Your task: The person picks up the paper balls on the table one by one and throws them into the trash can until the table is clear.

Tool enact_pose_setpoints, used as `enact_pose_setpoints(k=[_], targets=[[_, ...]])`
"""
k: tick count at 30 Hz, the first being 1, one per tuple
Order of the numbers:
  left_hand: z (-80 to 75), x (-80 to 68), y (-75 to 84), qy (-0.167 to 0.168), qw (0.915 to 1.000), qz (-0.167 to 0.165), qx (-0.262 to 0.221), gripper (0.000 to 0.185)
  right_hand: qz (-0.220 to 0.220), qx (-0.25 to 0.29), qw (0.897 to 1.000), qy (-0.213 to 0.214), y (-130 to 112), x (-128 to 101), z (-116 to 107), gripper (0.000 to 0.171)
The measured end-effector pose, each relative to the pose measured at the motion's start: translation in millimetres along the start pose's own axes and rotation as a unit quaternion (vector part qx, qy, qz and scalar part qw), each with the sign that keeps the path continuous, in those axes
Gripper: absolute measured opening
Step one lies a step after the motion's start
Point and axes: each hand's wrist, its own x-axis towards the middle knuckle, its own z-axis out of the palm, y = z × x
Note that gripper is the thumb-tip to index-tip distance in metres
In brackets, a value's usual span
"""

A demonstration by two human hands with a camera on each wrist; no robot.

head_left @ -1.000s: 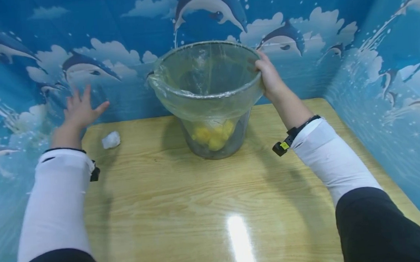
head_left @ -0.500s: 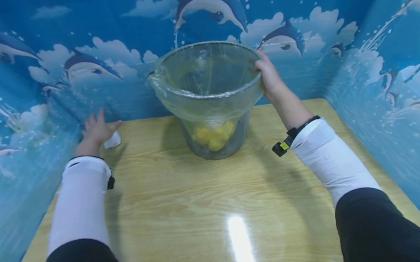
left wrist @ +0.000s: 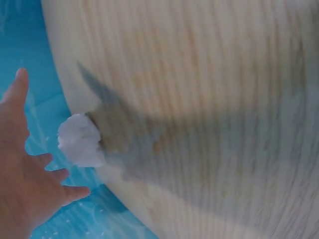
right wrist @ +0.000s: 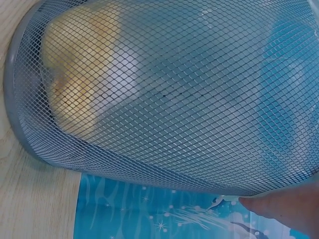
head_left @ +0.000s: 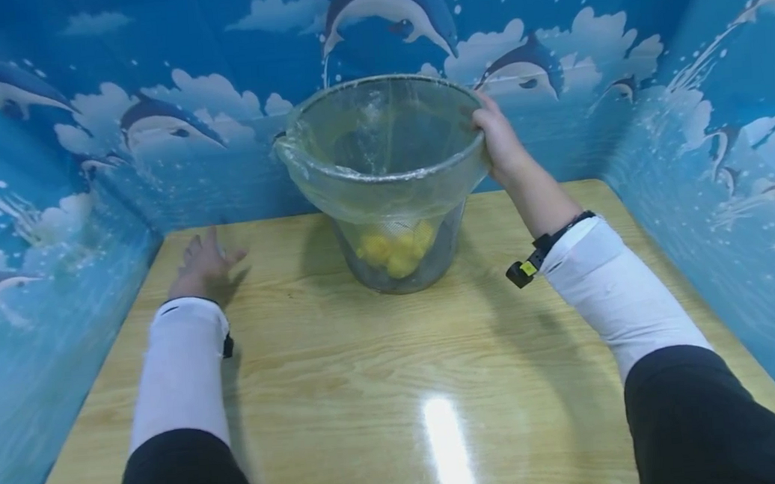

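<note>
A crumpled wad of white paper (left wrist: pixel 79 140) lies near the far left edge of the table (head_left: pixel 342 365). My left hand (head_left: pixel 205 264) is right over it with fingers spread, hiding most of it in the head view. In the left wrist view the same hand (left wrist: pixel 30 184) reaches in beside the wad, thumb and fingers apart. My right hand (head_left: pixel 502 140) grips the right rim of a grey mesh wastebasket (right wrist: pixel 199 99), which stands upright at the back. A clear plastic bag (head_left: pixel 371 198) lines it and folds over the rim. Yellow crumpled pieces (head_left: pixel 398 250) lie at the bottom.
A blue curtain with dolphins (head_left: pixel 221 178) rises directly behind the table and along both sides. Inside the basket, something white (right wrist: pixel 122 79) shows next to the yellow pieces through the mesh. A bright light reflection falls on the front of the table.
My left hand has come down from in front of the curtain, moving right and nearer, until it covers the paper wad. My right hand and the wastebasket have stayed put.
</note>
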Motion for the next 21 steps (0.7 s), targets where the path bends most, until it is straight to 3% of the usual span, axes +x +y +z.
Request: enact_pose_setpoints(k=[8,15,21], targets=[[11.1,-2.6,0.6,-0.020,0.9990,0.005,0.040,0.089,-0.005,-0.007,1.000,-0.005,0.1,0.3,0.2,0.072],[12.7,7.8,-5.0,-0.037,0.9975,-0.025,0.055,0.076,-0.007,-0.003,1.000,-0.004,0.7,1.2,0.5,0.072],[15.0,9.2,-9.7,-0.021,0.9967,-0.045,0.064,0.075,-0.004,-0.005,1.000,-0.008,0.8,2.0,0.0,0.073]])
